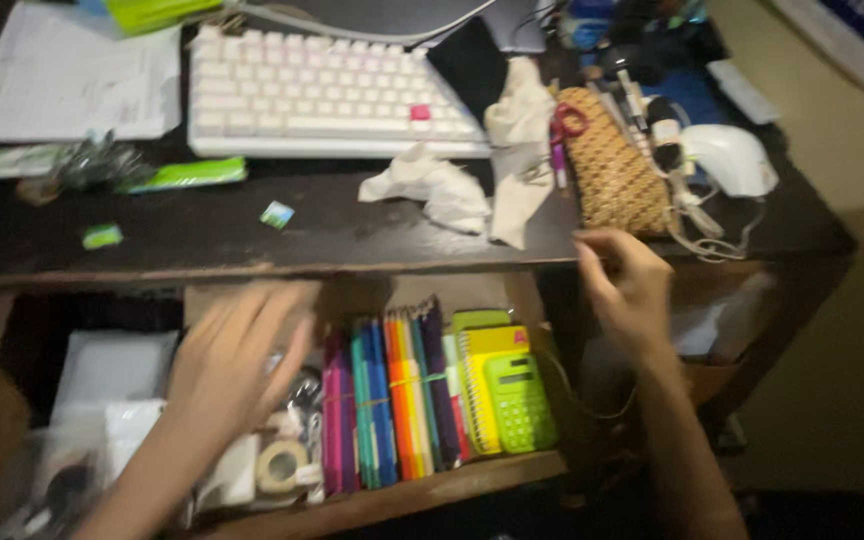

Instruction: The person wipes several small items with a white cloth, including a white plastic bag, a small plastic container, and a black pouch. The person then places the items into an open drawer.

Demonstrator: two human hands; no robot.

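My left hand is blurred and spread open over the left part of an open wooden drawer, above tape rolls and small items. It holds nothing that I can see. My right hand rests at the front edge of the dark desk, fingers curled, just below a woven straw pouch. Whether it grips anything is unclear. Inside the drawer lie a bundle of coloured pencils and a green calculator on yellow notebooks.
A white keyboard with one pink key, crumpled tissues, red-handled scissors, a white mouse with cable, papers and green wrappers lie on the desk. White packets fill the drawer's left side.
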